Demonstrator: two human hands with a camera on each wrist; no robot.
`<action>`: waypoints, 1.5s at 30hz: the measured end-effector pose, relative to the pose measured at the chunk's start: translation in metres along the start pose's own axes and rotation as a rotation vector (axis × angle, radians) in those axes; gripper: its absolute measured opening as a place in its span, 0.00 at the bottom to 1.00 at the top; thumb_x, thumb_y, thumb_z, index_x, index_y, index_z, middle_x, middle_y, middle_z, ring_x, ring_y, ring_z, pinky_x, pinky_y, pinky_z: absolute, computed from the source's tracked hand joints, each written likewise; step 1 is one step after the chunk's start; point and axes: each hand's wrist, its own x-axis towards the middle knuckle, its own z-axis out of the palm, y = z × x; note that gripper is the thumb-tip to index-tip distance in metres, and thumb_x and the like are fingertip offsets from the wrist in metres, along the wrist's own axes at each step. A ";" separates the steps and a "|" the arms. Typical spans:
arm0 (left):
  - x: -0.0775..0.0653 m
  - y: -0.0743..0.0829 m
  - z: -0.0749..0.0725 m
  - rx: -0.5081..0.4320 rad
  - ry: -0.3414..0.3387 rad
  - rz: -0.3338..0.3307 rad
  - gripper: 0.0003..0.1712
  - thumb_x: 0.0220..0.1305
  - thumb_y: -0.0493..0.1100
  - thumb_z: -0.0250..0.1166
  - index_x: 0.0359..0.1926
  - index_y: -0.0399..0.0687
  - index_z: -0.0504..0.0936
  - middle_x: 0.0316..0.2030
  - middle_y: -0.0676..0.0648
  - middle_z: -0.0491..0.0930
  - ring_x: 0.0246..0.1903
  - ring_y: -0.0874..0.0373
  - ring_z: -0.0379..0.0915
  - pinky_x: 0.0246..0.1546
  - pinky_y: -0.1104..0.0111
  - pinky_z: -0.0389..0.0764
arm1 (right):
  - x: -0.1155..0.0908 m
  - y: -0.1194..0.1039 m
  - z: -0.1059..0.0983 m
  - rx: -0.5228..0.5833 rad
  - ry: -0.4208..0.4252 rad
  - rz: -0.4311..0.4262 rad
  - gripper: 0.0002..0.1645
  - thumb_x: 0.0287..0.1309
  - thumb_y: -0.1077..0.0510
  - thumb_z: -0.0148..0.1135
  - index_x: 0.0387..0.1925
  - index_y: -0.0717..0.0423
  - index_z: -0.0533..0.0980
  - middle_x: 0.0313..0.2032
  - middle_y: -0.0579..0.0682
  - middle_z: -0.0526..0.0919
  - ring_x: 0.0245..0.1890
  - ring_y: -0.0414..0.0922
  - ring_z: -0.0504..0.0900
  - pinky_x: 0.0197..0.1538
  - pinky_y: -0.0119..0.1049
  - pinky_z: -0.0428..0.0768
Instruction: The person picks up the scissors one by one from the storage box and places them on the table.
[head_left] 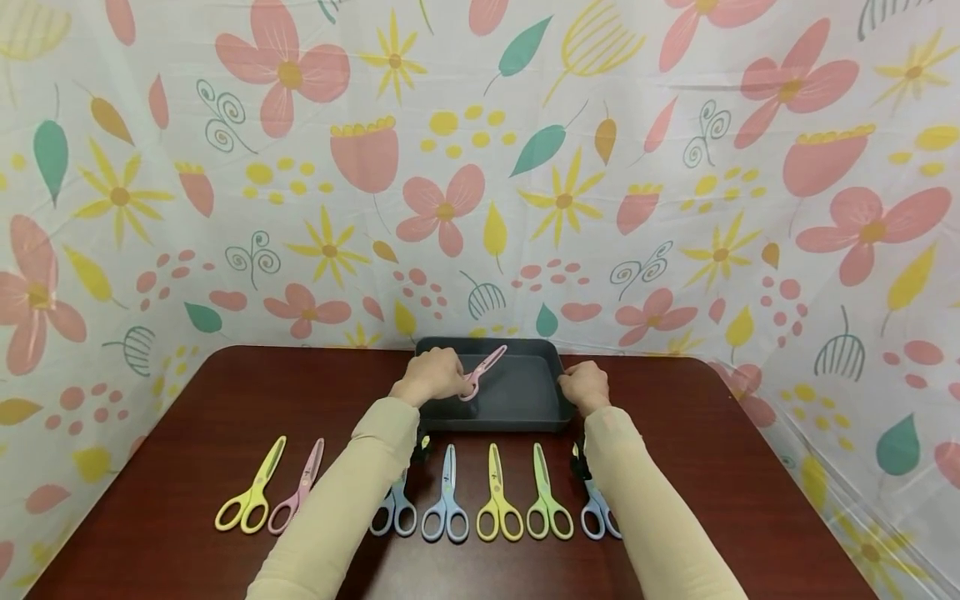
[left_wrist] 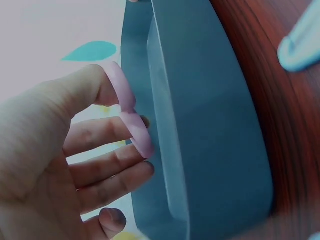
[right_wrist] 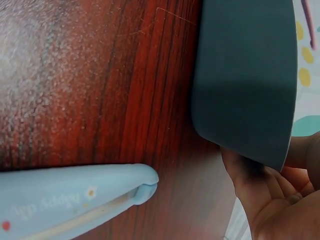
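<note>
My left hand (head_left: 433,375) holds a pair of pink scissors (head_left: 491,361) by the handles, over the left part of a dark grey tray (head_left: 495,425). The blades point up and to the right. In the left wrist view the thumb and fingers pinch the pink handle loops (left_wrist: 121,87), beside the tray's wall (left_wrist: 215,110). At the tray's right end, my right hand (head_left: 587,386) grips the rim. From the right wrist, the fingers (right_wrist: 250,190) show around the tray's corner (right_wrist: 245,115), partly hidden behind it.
Several scissors lie in a row before the tray: yellow (head_left: 257,493) and pink ones (head_left: 306,482) at left, then blue (head_left: 447,497), yellow (head_left: 496,497), green (head_left: 546,497) and blue (head_left: 597,510). My sleeves cover parts of some. A flowered curtain (head_left: 465,167) hangs behind the brown table (head_left: 697,450).
</note>
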 end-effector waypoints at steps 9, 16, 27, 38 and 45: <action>-0.024 -0.029 -0.010 -0.014 0.060 -0.007 0.14 0.56 0.53 0.70 0.18 0.56 0.84 0.15 0.55 0.76 0.18 0.56 0.67 0.21 0.64 0.64 | 0.001 -0.001 0.000 -0.018 -0.003 0.001 0.20 0.65 0.59 0.55 0.53 0.68 0.79 0.51 0.66 0.80 0.52 0.63 0.76 0.49 0.51 0.78; -0.046 -0.038 -0.027 -0.016 0.105 0.003 0.13 0.55 0.54 0.71 0.18 0.58 0.83 0.14 0.54 0.72 0.16 0.57 0.64 0.19 0.65 0.61 | 0.000 -0.001 0.000 -0.023 -0.013 0.002 0.21 0.67 0.59 0.54 0.55 0.68 0.78 0.53 0.67 0.79 0.53 0.63 0.76 0.50 0.52 0.77; -0.090 -0.073 -0.044 0.036 0.201 0.005 0.14 0.51 0.51 0.70 0.14 0.58 0.79 0.11 0.58 0.59 0.14 0.61 0.55 0.17 0.66 0.54 | 0.005 0.002 0.004 -0.024 0.013 0.009 0.20 0.66 0.59 0.55 0.53 0.68 0.79 0.52 0.66 0.79 0.52 0.63 0.76 0.49 0.51 0.78; -0.140 -0.122 -0.052 0.031 0.219 -0.116 0.11 0.52 0.48 0.68 0.17 0.56 0.80 0.13 0.56 0.64 0.15 0.59 0.59 0.17 0.64 0.58 | 0.003 0.000 0.002 -0.017 0.016 0.010 0.19 0.64 0.59 0.56 0.51 0.67 0.80 0.50 0.66 0.81 0.49 0.62 0.78 0.45 0.49 0.80; -0.169 -0.138 -0.055 0.061 0.223 -0.155 0.13 0.54 0.52 0.67 0.17 0.57 0.78 0.16 0.54 0.66 0.18 0.57 0.62 0.18 0.63 0.60 | 0.002 -0.002 0.003 -0.013 0.011 0.025 0.20 0.66 0.59 0.56 0.54 0.68 0.79 0.52 0.66 0.80 0.51 0.61 0.78 0.47 0.50 0.79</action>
